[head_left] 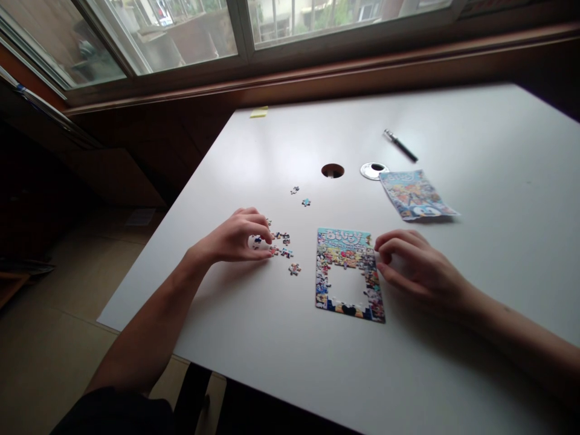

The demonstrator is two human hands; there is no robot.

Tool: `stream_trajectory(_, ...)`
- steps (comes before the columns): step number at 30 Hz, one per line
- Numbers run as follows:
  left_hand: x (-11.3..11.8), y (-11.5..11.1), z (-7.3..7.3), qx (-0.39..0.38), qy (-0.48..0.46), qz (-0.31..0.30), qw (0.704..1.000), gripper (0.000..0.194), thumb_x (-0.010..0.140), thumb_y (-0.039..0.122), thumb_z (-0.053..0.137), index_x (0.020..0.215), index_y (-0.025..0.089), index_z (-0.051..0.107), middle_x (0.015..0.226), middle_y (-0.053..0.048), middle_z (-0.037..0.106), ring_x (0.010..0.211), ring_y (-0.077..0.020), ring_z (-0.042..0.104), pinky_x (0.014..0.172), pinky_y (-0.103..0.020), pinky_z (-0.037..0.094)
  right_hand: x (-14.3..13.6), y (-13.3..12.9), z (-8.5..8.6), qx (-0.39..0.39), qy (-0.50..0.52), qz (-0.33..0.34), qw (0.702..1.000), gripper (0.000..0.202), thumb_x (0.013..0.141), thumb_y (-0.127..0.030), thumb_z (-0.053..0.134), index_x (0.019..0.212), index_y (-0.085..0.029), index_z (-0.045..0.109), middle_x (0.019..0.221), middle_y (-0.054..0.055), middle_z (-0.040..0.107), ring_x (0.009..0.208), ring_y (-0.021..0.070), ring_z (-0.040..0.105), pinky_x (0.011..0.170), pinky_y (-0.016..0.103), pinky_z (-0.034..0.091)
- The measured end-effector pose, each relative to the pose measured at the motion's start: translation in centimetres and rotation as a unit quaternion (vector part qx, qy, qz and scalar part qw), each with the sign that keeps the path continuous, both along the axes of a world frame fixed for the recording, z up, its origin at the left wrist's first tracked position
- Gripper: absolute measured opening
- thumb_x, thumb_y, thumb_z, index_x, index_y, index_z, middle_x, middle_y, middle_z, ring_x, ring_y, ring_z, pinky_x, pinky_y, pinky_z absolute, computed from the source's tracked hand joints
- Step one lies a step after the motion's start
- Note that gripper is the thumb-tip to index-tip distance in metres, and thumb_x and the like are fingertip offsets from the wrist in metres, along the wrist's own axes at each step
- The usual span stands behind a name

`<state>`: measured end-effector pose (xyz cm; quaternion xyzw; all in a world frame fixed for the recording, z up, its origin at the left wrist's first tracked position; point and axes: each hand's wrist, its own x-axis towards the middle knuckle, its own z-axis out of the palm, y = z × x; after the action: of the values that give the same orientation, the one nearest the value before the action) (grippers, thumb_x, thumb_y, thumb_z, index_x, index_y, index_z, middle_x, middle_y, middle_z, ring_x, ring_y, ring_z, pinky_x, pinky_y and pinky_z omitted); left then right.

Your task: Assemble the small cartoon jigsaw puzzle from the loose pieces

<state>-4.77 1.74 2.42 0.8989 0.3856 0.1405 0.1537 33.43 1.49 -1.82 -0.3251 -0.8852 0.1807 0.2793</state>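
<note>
A partly assembled jigsaw puzzle (343, 248) lies flat on the white table, with a gap in its lower middle through which a pale surface shows. At its right edge rests my right hand (419, 269), fingers bent and the thumb apart from the index finger; the fingertips are at the border, and I see nothing held between them. My left hand (242, 235) curves over a loose cluster of puzzle pieces (286, 252), thumb and index finger apart around some of them. One puzzle piece (294, 269) lies nearer to me, and two more, including a blue puzzle piece (306, 202), lie farther off.
Right of the puzzle is a creased picture sheet (417, 194), with a black pen (400, 145) behind it. The white table (489, 181) has a round hole (332, 171) and a ring-shaped cover (372, 171). A yellow note (258, 112) sits at the far edge, below the window.
</note>
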Motion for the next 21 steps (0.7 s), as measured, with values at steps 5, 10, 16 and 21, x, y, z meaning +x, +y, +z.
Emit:
stream_trajectory(5,0.3,0.0,-0.5,0.009,0.002,-0.004,1.000,0.007,0.081,0.032,0.072,0.084,0.027,0.075,0.089,-0.001,0.070,0.091,-0.0178,0.060,0.091,-0.035,0.041,0.0,0.0,0.0,-0.004,-0.002,-0.002,1.000,0.012,0.083,-0.017,0.060,0.083,-0.024,0.050,0.098,0.008,0.059,0.092,0.0253,0.055,0.081,0.042,0.046)
stream_trajectory(10,0.4,0.2,-0.8,-0.006,-0.010,-0.021,1.000,0.005,0.084,0.031,0.071,0.086,0.030,0.076,0.086,0.000,0.071,0.088,-0.0171,0.061,0.090,-0.034,0.042,-0.2,-0.2,0.3,-0.006,-0.001,-0.009,1.000,0.012,0.084,-0.017,0.060,0.083,-0.024,0.050,0.098,0.008,0.059,0.092,0.0255,0.056,0.081,0.042,0.047)
stream_trajectory(16,0.4,0.2,-1.0,-0.013,-0.005,-0.023,1.000,0.006,0.085,0.028,0.070,0.087,0.027,0.075,0.087,-0.001,0.070,0.087,-0.0171,0.060,0.089,-0.034,0.042,-0.2,-0.1,0.3,-0.005,0.004,0.000,1.000,0.013,0.084,-0.015,0.060,0.085,-0.024,0.050,0.099,0.008,0.058,0.094,0.0251,0.054,0.083,0.041,0.046)
stream_trajectory(21,1.3,-0.2,-1.1,0.001,-0.051,-0.016,0.999,0.007,0.084,0.029,0.070,0.088,0.025,0.074,0.087,-0.002,0.070,0.084,-0.0165,0.059,0.082,-0.032,0.045,-0.2,-0.1,0.0,-0.001,0.007,0.001,1.000,0.014,0.083,-0.015,0.061,0.086,-0.023,0.050,0.101,0.008,0.058,0.097,0.0248,0.054,0.084,0.040,0.047)
